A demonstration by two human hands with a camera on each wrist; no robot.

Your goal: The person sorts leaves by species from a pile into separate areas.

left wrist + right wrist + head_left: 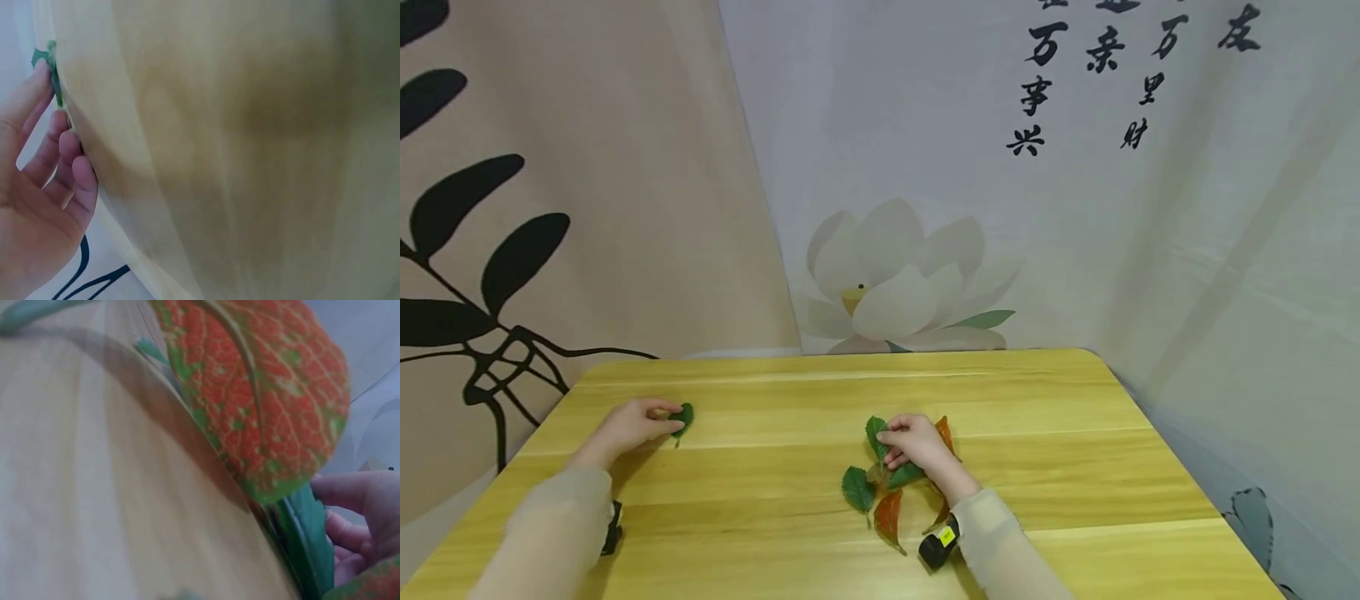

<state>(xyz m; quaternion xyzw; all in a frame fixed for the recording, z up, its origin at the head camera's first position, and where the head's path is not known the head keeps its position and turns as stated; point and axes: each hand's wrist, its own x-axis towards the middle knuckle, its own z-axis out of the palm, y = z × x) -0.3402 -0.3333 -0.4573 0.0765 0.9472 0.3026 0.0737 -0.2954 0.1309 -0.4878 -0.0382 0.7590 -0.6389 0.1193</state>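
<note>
At the left side of the table, my left hand pinches a small green leaf between its fingertips. The left wrist view has this leaf nearly edge-on, with the other fingers loosely bent below. Over a loose cluster right of the table's middle, my right hand pinches the edge of an upright green leaf. Around that hand lie another green leaf, a green leaf under the fingers and an orange-red leaf. A mottled red leaf partly hides the right fingers in the right wrist view.
The wood-grain table has rounded far corners. Behind it hangs a pale cloth with a printed lotus and black characters. Another orange leaf lies just beyond the right wrist. A black wrist camera sits beneath the right sleeve.
</note>
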